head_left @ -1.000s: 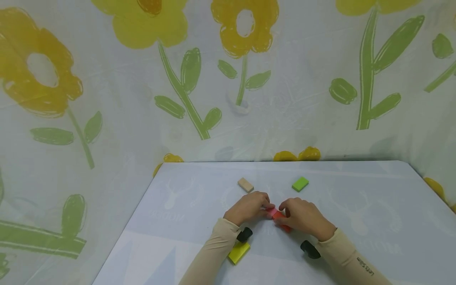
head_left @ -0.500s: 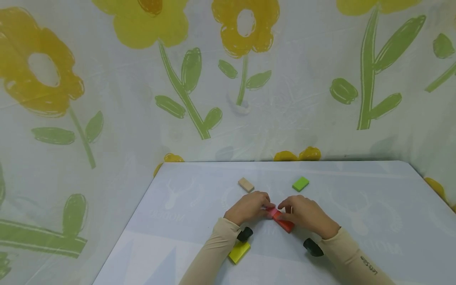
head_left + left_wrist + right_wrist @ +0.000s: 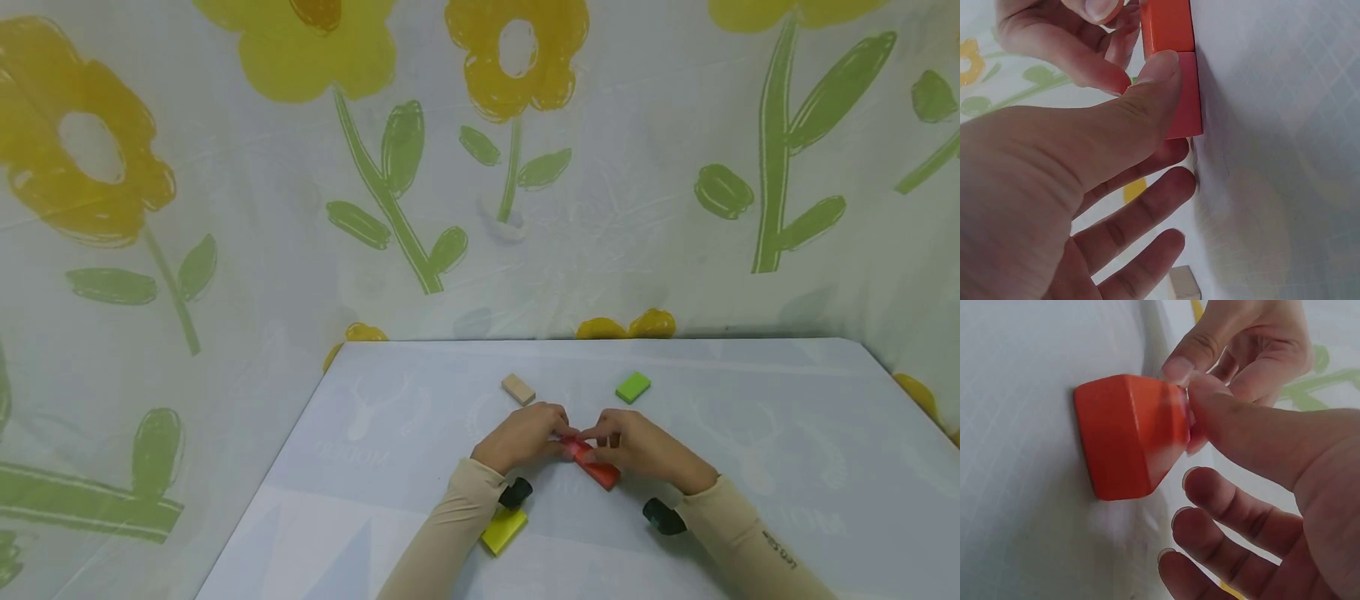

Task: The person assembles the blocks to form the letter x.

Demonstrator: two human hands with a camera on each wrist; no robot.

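Note:
A pink block (image 3: pixel 1188 106) and a red block (image 3: pixel 1168 25) lie end to end on the table. My left hand (image 3: pixel 521 435) pinches the pink block, its thumb on the near face in the left wrist view; the index fingertip is partly hidden behind it. My right hand (image 3: pixel 647 446) is bent over the seam, thumb above the red block and index finger reaching toward the pink one beside my left thumb. The red block's near end stands uncovered in the right wrist view. Whether the right fingertips touch the blocks is hard to see.
Beyond the hands lie a plain wooden block (image 3: pixel 518 389) and a lime green block (image 3: pixel 633 387). Under the left wrist sits a yellow block (image 3: pixel 503 531). The pale table (image 3: pixel 750 467) ends at a flower-printed curtain (image 3: pixel 637 208).
My right hand has drawn slightly back to the right, uncovering more of the red block, and its index finger has come over toward the pink block. The left hand stays put.

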